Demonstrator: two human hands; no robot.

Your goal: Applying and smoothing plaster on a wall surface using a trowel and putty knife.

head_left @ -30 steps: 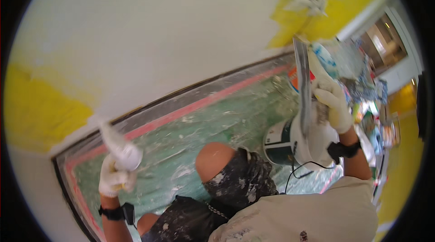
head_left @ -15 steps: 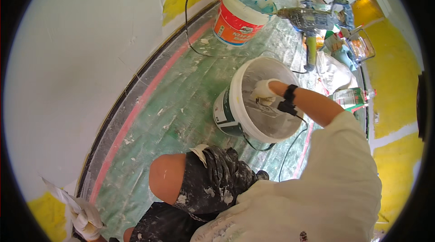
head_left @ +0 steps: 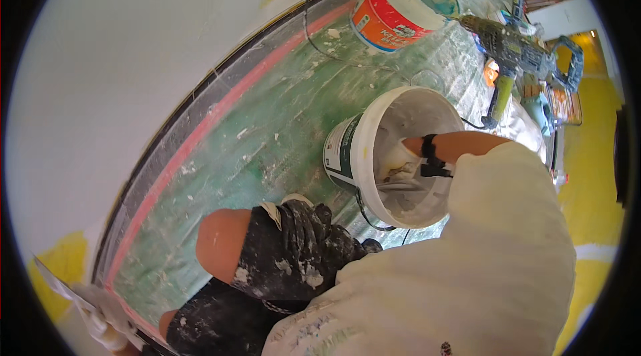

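My left hand (head_left: 107, 322), in a white glove at the lower left, is closed on a metal blade tool (head_left: 60, 282) that points up and left. My right hand (head_left: 400, 156), also gloved and partly hidden, reaches down inside the white bucket (head_left: 344, 152). It grips a scraper (head_left: 404, 184), its metal blade low in the bucket among grey-white paste (head_left: 427, 206). My bare knee (head_left: 220, 242) and dark, plaster-spattered shorts are left of the bucket.
Green protective sheeting (head_left: 254, 149) with pink edging covers the floor along a white wall (head_left: 120, 76) with yellow patches. Behind stand a red-and-orange bucket (head_left: 390, 16), a power mixer or drill (head_left: 507, 49), a cable, bags and clutter. A yellow wall (head_left: 587, 156) is at the right.
The view has swung from the wall to the bucket. My right hand, raised with a long metal blade earlier, has lowered into the bucket. My left hand sits farther down-left in view.
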